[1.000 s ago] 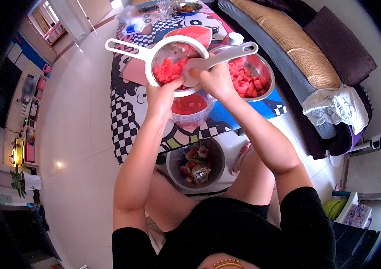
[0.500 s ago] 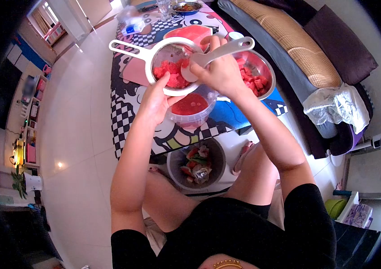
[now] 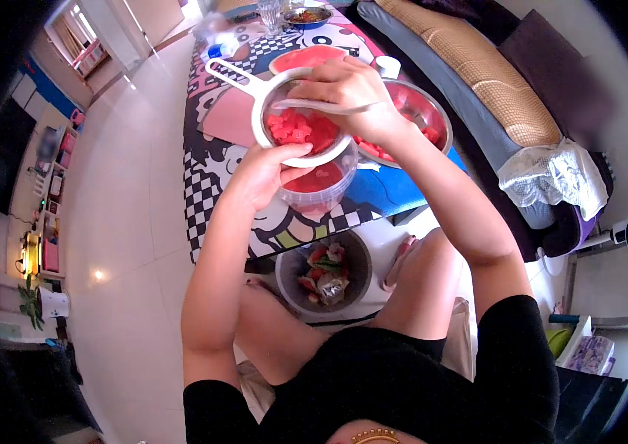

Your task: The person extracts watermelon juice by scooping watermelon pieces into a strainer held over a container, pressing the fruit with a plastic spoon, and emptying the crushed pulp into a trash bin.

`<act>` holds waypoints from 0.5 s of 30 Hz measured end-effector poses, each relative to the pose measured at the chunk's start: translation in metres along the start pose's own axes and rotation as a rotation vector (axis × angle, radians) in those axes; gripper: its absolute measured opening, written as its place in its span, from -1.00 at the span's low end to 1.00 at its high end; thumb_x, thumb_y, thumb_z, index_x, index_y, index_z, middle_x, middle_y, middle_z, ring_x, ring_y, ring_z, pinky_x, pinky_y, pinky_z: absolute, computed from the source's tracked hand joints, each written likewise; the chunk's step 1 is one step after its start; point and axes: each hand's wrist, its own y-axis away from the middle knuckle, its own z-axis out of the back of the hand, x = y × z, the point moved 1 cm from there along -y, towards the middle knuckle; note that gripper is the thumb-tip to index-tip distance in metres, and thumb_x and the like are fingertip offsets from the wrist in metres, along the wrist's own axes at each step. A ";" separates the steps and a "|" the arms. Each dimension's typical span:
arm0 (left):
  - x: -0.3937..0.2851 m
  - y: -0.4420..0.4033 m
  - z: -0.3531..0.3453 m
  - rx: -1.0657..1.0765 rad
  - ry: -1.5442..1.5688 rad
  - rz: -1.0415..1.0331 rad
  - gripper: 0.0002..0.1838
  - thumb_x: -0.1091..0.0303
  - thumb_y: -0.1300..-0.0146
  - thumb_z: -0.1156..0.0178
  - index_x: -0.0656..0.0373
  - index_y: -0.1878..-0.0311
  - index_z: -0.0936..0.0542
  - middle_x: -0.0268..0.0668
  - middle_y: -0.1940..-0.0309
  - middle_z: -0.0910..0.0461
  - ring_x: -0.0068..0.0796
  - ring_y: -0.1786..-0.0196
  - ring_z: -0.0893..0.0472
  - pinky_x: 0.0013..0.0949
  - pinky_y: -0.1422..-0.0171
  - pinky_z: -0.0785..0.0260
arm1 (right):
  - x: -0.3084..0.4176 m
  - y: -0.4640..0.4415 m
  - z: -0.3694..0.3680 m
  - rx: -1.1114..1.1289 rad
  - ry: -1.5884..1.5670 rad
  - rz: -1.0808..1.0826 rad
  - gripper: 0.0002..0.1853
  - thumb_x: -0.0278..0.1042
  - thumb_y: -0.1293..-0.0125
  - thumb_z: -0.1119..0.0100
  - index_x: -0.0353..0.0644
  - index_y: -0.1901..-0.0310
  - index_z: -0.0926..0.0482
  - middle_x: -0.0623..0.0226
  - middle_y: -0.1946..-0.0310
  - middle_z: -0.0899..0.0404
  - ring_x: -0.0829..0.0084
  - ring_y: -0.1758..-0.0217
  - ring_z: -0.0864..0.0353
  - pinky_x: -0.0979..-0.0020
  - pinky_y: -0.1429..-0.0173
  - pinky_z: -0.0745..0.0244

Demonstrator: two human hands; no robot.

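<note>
My left hand (image 3: 258, 174) grips the near rim of a white-rimmed strainer (image 3: 258, 122), thumb over the edge. Chunks and pulp of red watermelon (image 3: 292, 127) lie in its mesh. Above it, my right hand (image 3: 347, 89) is closed around a white spoon (image 3: 325, 108), held nearly level over the strainer; my fingers cover part of it. Under the strainer stands a clear plastic tub (image 3: 318, 196) with red juice (image 3: 314, 178). Beside it, partly behind my right forearm, a steel bowl (image 3: 443, 122) contains more cut watermelon (image 3: 377, 150).
A large watermelon piece (image 3: 306, 58) and a pink board (image 3: 229, 118) lie on the patterned table (image 3: 207, 196). Farther back are a glass (image 3: 269, 18) and a dish of food (image 3: 306, 16). A grey bin (image 3: 362, 277) with scraps stands between my legs; a sofa (image 3: 477, 81) runs along the right.
The strainer has shifted slightly right and down. My right hand has moved left over it, the spoon swinging from slanted to nearly level. More distinct watermelon chunks now show in the mesh.
</note>
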 end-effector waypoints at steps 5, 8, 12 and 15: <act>-0.002 0.000 0.003 0.043 -0.070 0.041 -0.52 0.48 -0.18 -0.34 0.24 -0.18 -0.48 -0.19 -0.03 -0.61 -0.38 -0.04 -0.66 -0.35 -0.16 -0.58 | 0.009 -0.003 0.003 0.066 -0.103 0.081 -0.67 -0.29 0.02 -0.33 0.06 0.13 -0.76 0.42 0.36 -0.57 0.37 0.19 -0.60 0.27 0.09 -0.47; -0.004 -0.001 0.003 0.055 -0.106 0.063 -0.47 0.49 -0.17 -0.35 0.23 -0.23 -0.44 -0.18 -0.06 -0.59 -0.38 -0.04 -0.66 -0.35 -0.16 -0.58 | 0.001 -0.004 0.000 0.134 -0.377 0.029 -0.72 -0.29 0.00 -0.33 -0.02 0.18 -0.77 0.37 0.36 -0.57 0.33 0.18 -0.60 0.23 0.03 -0.48; -0.005 -0.003 0.004 0.056 -0.091 0.075 -0.42 0.50 -0.16 -0.36 0.25 -0.26 -0.41 -0.16 -0.07 -0.57 -0.37 -0.04 -0.66 -0.38 -0.12 -0.61 | -0.007 -0.004 0.010 0.250 -0.340 0.055 -0.74 -0.30 0.00 -0.34 0.07 0.20 -0.76 0.39 0.21 -0.62 0.27 0.04 -0.61 0.23 -0.12 -0.49; -0.008 -0.004 0.005 0.013 -0.095 0.046 -0.40 0.50 -0.15 -0.38 0.28 -0.26 -0.40 -0.14 -0.07 -0.57 -0.37 -0.03 -0.66 -0.40 -0.09 -0.62 | -0.012 -0.003 0.024 0.254 -0.252 0.115 -0.74 -0.27 0.02 -0.34 0.09 0.22 -0.77 0.41 0.20 -0.62 0.29 0.08 -0.60 0.26 -0.05 -0.49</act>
